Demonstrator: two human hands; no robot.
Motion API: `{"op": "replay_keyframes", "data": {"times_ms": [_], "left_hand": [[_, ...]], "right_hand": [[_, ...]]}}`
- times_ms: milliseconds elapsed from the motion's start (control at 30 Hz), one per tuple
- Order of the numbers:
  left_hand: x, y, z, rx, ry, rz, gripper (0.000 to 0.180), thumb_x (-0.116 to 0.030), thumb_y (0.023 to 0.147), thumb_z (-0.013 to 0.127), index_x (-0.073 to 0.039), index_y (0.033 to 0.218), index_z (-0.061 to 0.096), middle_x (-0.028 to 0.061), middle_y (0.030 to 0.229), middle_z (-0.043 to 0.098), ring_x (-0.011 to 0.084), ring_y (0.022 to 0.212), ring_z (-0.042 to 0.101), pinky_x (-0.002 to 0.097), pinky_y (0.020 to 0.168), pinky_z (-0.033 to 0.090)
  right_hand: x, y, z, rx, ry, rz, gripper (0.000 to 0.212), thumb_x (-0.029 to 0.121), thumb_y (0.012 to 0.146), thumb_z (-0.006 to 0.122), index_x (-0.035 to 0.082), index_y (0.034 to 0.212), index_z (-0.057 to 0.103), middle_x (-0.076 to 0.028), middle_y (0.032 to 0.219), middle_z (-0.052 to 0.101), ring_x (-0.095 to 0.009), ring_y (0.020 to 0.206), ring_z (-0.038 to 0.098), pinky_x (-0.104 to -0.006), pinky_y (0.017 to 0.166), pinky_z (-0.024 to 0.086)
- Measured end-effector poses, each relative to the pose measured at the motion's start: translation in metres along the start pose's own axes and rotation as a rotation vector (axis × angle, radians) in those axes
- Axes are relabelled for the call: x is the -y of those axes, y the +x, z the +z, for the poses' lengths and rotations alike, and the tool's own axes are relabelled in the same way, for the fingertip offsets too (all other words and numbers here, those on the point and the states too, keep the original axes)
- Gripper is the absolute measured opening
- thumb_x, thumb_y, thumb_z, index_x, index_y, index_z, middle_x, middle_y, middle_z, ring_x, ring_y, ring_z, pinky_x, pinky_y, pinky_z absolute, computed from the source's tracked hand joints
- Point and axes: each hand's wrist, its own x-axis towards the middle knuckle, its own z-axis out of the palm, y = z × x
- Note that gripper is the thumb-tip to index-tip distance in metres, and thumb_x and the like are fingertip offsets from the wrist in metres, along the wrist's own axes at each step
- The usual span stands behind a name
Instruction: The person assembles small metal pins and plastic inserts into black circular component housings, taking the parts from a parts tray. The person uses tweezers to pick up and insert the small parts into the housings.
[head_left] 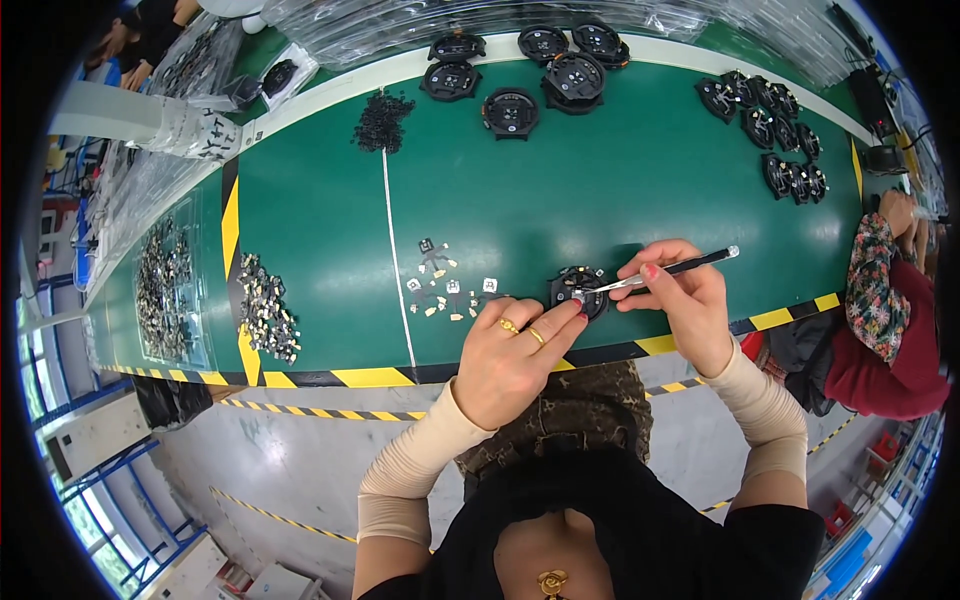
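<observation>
A round black watch housing (563,289) lies on the green bench close to its front edge. My left hand (508,362), with two gold-coloured rings, steadies this housing, its fingertips pressed on the left and near side. Between thumb and fingers of my right hand (692,308) are tweezers (697,263) with a black handle, held slanting. Their metal tips reach into the housing; whether they pinch a part is too small to tell. Just left of it lie several small flex-cable parts (453,287) with white squares and gold-coloured tabs.
More round black housings (511,112) stand at the far middle, and smaller assemblies (777,176) at the far right. A heap of tiny black pieces (383,122) sits far left of centre. Loose flex parts (267,310) lie left, beside a clear tray (205,300). Another person's sleeve (878,285) is at right.
</observation>
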Motion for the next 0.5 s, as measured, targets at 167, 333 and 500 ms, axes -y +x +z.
{"op": "replay_keyframes", "data": {"times_ms": [167,333,500], "left_hand": [[-0.0002,-0.0008,-0.0002,0.003,-0.002,-0.007,0.037,-0.007,0.070,0.064,-0.003,0.106,0.071,0.0035,0.116,0.066,0.0204,0.092,0.057,0.0353,0.082,0.047],[-0.0014,0.0000,-0.0019,0.010,0.000,-0.008,0.036,-0.007,0.071,0.064,-0.003,0.106,0.071,0.0043,0.117,0.065,0.0206,0.093,0.057,0.0353,0.082,0.047],[-0.0018,0.0015,-0.0009,-0.003,0.001,-0.023,0.036,-0.006,0.072,0.063,-0.003,0.106,0.070,0.0046,0.116,0.063,0.0211,0.094,0.057,0.0356,0.081,0.047]], "right_hand": [[0.0011,-0.0010,0.0008,0.010,0.004,0.025,0.016,0.007,0.101,0.051,-0.004,0.113,0.053,-0.019,0.105,0.065,-0.028,0.091,0.071,-0.0361,0.077,0.062],[-0.0004,-0.0016,0.0003,-0.016,0.010,0.027,0.018,0.007,0.101,0.051,-0.004,0.115,0.054,-0.021,0.105,0.066,-0.030,0.090,0.072,-0.0363,0.077,0.062],[0.0035,-0.0015,-0.0035,-0.062,0.073,0.053,0.020,0.010,0.101,0.050,-0.003,0.116,0.054,-0.022,0.105,0.066,-0.031,0.088,0.072,-0.0364,0.077,0.061]]}}
